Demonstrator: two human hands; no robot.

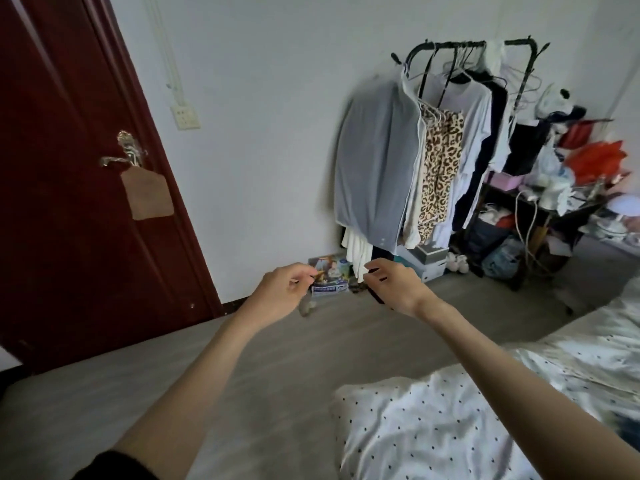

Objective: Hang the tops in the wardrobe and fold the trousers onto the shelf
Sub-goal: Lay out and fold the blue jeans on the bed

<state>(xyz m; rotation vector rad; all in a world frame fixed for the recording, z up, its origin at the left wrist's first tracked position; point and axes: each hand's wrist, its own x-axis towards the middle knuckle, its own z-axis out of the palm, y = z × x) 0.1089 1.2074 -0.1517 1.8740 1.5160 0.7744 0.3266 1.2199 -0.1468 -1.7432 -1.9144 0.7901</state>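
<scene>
From the head view, both arms are stretched out over the grey floor, hands side by side and a little apart in front of the clothes rack. The left hand has its fingers curled in with thumb meeting fingertips; whether it pinches anything I cannot tell, it's blurred. The right hand has loosely curled fingers, and something dark shows just beneath the palm, though I cannot tell if it's gripped. On the rack, tops already hang: a grey top at the near end, a leopard-print garment beside it, then a pale lilac shirt. No trousers can be picked out. Bottom right, a dotted white duvet lies on the bed. To the left stands a dark red door, a brown tag hanging from its handle.
</scene>
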